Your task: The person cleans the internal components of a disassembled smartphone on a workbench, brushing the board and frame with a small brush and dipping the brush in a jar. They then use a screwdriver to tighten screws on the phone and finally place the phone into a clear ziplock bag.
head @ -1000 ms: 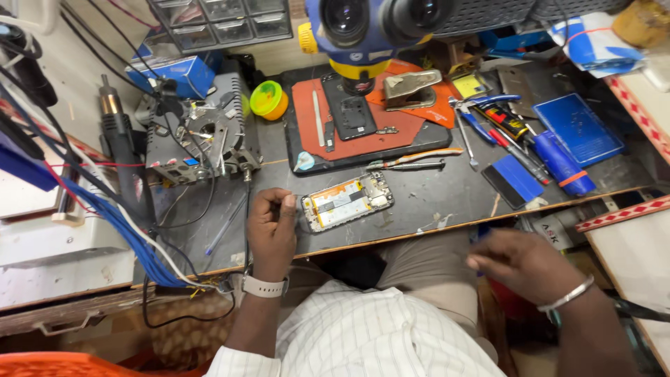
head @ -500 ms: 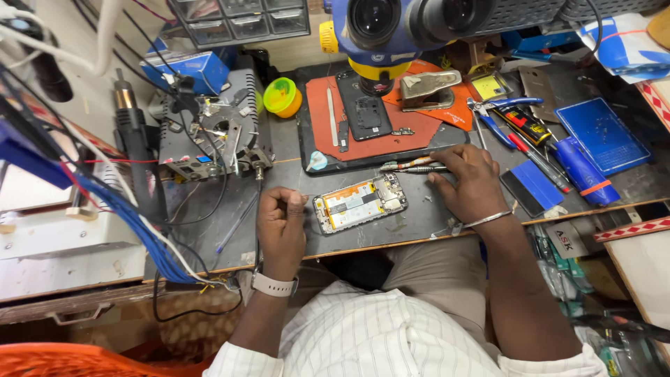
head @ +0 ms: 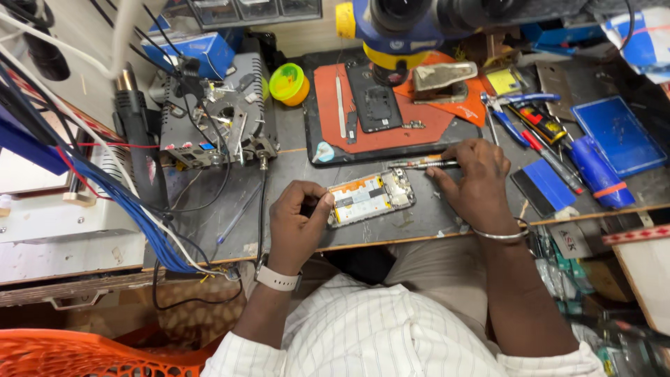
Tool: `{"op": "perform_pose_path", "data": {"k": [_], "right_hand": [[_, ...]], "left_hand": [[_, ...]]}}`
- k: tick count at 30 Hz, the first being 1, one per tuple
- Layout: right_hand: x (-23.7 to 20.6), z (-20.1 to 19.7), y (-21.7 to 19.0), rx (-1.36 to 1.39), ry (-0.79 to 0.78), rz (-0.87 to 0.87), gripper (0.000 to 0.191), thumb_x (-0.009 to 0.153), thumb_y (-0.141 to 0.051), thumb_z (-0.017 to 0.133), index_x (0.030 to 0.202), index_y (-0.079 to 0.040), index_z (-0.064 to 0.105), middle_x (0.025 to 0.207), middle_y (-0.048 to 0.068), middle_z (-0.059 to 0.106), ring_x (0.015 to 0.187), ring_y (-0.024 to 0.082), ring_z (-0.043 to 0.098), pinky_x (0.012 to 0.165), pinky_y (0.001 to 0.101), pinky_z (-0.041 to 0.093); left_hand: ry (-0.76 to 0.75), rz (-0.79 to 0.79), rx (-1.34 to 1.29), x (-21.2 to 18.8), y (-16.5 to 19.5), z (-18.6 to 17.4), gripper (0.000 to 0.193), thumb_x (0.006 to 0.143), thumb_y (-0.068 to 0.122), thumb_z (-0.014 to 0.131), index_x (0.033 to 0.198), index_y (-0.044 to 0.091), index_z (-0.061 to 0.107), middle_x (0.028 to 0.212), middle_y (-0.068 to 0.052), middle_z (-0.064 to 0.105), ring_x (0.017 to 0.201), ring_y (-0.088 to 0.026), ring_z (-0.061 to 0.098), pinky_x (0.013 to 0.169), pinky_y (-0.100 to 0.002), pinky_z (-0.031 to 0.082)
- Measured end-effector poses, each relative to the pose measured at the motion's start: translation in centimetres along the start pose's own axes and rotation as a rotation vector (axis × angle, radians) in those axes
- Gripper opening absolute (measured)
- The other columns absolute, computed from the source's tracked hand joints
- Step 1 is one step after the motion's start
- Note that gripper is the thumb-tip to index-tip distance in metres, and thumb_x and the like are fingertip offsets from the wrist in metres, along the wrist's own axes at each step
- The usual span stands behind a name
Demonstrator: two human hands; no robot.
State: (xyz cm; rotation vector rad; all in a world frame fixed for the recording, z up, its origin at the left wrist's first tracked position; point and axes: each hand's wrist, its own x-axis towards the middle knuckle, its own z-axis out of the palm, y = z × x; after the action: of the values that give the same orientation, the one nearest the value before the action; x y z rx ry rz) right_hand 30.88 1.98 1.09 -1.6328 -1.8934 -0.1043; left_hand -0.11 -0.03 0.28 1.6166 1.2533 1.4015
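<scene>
An opened phone (head: 371, 196) with its insides showing lies on the dark workbench (head: 237, 216) near the front edge. My left hand (head: 296, 223) rests on the bench and holds the phone's left end with thumb and fingers. My right hand (head: 474, 180) lies just right of the phone, its fingertips on a thin screwdriver (head: 422, 165) that lies across the bench behind the phone. A red work mat (head: 380, 112) behind it carries a black phone back cover (head: 373, 105).
A microscope head (head: 419, 21) hangs over the mat. A soldering station (head: 209, 122) with a hot-air handle (head: 136, 119) and blue wires stands at the left. A yellow-green tub (head: 287, 84), pliers, blue tools and a blue tray (head: 618, 136) crowd the right side.
My right hand came up from my lap to the bench and now rests on the screwdriver beside the phone. My left hand stays at the phone's left end.
</scene>
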Motion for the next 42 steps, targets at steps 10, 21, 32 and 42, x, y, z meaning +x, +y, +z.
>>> {"op": "perform_pose_path", "data": {"k": [10,21,32,42], "right_hand": [[0.3,0.0,1.0,0.035,-0.045,-0.043,0.034,0.085,-0.033,0.084,0.11,-0.013,0.073,0.111,0.008,0.065,0.115,0.031,0.056,0.1,0.047,0.036],[0.7,-2.3,0.4,0.129,0.146,-0.043,0.021,0.093,-0.026,0.08,0.104,-0.008,0.074,0.092,0.006,0.069,0.09,0.024,0.064,0.087,0.0423,0.044],[-6.2,-3.4,-3.7,0.398,0.055,0.267,0.044,0.091,-0.01,0.07,0.132,-0.001,0.061,0.094,0.012,0.075,0.077,0.019,0.074,0.063,0.0325,0.059],[-9.6,-5.2,-6.8,0.305,-0.075,0.081,0.042,0.087,-0.006,0.07,0.129,-0.007,0.067,0.086,0.016,0.068,0.068,0.029,0.068,0.06,0.0371,0.054]], "left_hand": [[0.01,0.118,0.103,0.2,1.6,0.0,0.016,0.092,0.014,0.076,0.094,0.001,0.067,0.092,-0.007,0.068,0.075,-0.014,0.065,0.068,-0.027,0.053],[-0.051,0.295,0.304,0.2,1.7,0.1,0.03,0.081,0.024,0.083,0.1,0.005,0.069,0.105,-0.011,0.066,0.105,-0.03,0.063,0.091,-0.041,0.05],[-0.203,0.302,0.521,0.1,1.8,1.0,0.054,0.068,0.035,0.087,0.112,0.01,0.07,0.118,-0.006,0.063,0.12,-0.028,0.057,0.11,-0.049,0.034],[-0.23,0.403,0.525,-0.1,1.2,1.0,0.058,0.075,0.039,0.084,0.122,0.009,0.071,0.13,-0.008,0.064,0.126,-0.03,0.055,0.11,-0.051,0.035]]}}
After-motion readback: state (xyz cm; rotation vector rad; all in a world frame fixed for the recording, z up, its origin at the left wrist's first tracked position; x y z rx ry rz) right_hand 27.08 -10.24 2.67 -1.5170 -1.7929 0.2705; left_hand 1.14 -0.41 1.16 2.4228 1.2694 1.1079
